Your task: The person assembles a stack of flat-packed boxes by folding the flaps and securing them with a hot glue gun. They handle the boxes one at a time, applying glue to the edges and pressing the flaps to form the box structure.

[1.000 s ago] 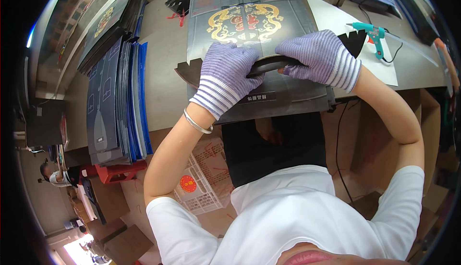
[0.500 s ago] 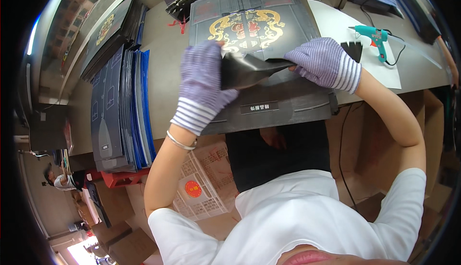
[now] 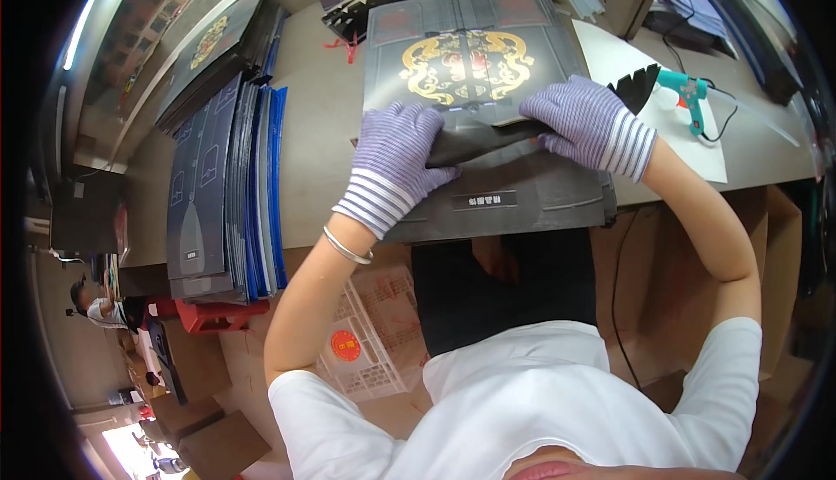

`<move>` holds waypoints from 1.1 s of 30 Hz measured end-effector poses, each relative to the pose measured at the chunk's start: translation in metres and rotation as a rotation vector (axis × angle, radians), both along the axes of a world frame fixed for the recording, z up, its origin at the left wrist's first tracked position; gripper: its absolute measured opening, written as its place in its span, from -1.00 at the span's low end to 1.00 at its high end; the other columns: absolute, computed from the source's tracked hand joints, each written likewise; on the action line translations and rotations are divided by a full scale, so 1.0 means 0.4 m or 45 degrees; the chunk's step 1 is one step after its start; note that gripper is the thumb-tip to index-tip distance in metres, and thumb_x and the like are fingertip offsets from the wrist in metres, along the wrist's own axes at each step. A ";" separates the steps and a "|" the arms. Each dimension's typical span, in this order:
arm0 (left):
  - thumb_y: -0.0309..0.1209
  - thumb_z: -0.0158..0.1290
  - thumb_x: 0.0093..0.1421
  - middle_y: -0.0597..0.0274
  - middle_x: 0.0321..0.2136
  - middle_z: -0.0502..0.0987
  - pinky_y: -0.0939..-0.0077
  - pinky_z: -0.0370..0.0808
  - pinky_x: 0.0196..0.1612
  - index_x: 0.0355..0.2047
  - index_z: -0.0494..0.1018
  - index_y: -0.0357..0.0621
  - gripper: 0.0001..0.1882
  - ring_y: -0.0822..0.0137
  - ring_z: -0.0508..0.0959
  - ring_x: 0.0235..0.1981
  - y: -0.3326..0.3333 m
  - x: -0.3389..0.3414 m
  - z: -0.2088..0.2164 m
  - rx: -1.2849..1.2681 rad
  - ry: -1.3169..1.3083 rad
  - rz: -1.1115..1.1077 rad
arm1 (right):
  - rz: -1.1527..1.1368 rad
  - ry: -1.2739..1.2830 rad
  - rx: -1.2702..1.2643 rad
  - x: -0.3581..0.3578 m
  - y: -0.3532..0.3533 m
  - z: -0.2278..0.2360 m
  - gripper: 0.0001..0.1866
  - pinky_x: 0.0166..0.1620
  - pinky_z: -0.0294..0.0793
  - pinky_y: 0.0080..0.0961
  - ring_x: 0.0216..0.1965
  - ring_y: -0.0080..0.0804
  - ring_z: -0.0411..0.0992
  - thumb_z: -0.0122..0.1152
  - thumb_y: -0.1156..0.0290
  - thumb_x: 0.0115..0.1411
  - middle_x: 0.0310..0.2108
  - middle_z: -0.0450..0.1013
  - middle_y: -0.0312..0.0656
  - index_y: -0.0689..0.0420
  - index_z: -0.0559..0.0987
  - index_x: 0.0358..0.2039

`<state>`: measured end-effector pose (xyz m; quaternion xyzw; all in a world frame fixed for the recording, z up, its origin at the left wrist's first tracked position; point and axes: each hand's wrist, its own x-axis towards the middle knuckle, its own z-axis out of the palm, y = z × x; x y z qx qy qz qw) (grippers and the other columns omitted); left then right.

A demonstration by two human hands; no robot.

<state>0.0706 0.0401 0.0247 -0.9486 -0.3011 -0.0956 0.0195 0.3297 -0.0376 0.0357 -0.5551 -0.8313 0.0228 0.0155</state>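
A head-worn fisheye looks down at the worktable [image 3: 318, 158] from nearby.

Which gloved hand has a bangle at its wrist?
The left hand: a silver bangle circles the arm just below its cuff, while the right hand has none.

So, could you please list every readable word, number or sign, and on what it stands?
Pale characters on a black label, on the dark grey panel: wording not copied.
Red signs inside the gold emblem: too blurred to read.
Red disc on the pale crate: too small to read.
Small pale label on the left stack of panels: too small.
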 end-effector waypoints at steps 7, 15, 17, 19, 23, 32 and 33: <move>-0.02 0.30 -0.08 0.13 -0.34 0.51 0.20 0.38 -0.06 -0.29 0.50 -0.13 -0.50 0.10 0.49 -0.20 -0.011 0.029 0.014 0.027 0.127 0.040 | 0.001 0.424 0.090 -0.122 0.015 -0.019 -0.55 -0.07 0.47 -0.23 -0.14 -0.03 0.48 0.30 0.26 0.09 -0.20 0.51 -0.01 0.15 0.44 -0.03; -0.12 0.20 0.08 0.03 -0.33 0.51 0.16 0.43 -0.05 -0.31 0.48 -0.16 -0.63 0.04 0.51 -0.18 -0.023 0.016 -0.017 -0.312 0.164 0.067 | 0.069 0.437 -0.028 -0.119 0.023 -0.051 -0.57 -0.04 0.48 -0.24 -0.12 -0.05 0.48 0.30 0.29 0.09 -0.19 0.50 -0.06 0.13 0.46 -0.04; -0.08 0.23 0.05 -0.01 -0.34 0.51 0.16 0.43 -0.02 -0.24 0.47 -0.17 -0.56 0.04 0.51 -0.16 -0.019 0.020 -0.014 -0.347 0.179 0.108 | 0.090 0.385 -0.022 -0.130 0.033 -0.042 -0.55 -0.01 0.46 -0.23 -0.10 -0.06 0.47 0.31 0.28 0.09 -0.15 0.49 -0.06 0.12 0.46 -0.02; -0.08 0.27 0.00 -0.02 -0.29 0.49 0.16 0.41 0.01 -0.17 0.45 -0.17 -0.49 0.02 0.49 -0.13 -0.012 0.020 -0.010 -0.438 0.184 0.137 | 0.144 0.430 0.061 -0.147 0.041 -0.049 -0.55 0.02 0.45 -0.23 -0.07 -0.06 0.46 0.31 0.27 0.09 -0.12 0.47 -0.07 0.12 0.46 -0.02; -0.13 0.36 -0.15 -0.03 -0.17 0.44 0.16 0.34 0.06 -0.09 0.39 -0.20 -0.34 -0.01 0.42 -0.07 -0.048 -0.039 -0.029 -0.140 -0.179 0.132 | 0.148 0.495 -0.038 -0.160 0.052 -0.075 -0.61 0.04 0.45 -0.22 -0.06 -0.09 0.46 0.27 0.24 0.13 -0.17 0.48 -0.10 0.05 0.48 -0.03; -0.21 0.30 -0.09 -0.01 -0.28 0.45 0.16 0.33 -0.03 -0.22 0.43 -0.20 -0.52 -0.03 0.42 -0.19 -0.072 -0.109 -0.038 0.019 -0.161 0.055 | 0.194 0.428 0.053 -0.155 0.045 -0.086 -0.59 0.03 0.44 -0.18 -0.06 -0.15 0.45 0.23 0.20 0.16 -0.17 0.46 -0.14 -0.01 0.45 0.01; -0.21 0.30 -0.09 -0.01 -0.29 0.45 0.16 0.33 -0.03 -0.22 0.43 -0.20 -0.52 -0.02 0.42 -0.19 -0.072 -0.106 -0.036 -0.023 -0.128 0.054 | 0.188 0.397 0.055 -0.160 0.041 -0.082 -0.58 0.04 0.43 -0.19 -0.04 -0.14 0.44 0.25 0.20 0.15 -0.13 0.46 -0.13 0.01 0.45 0.00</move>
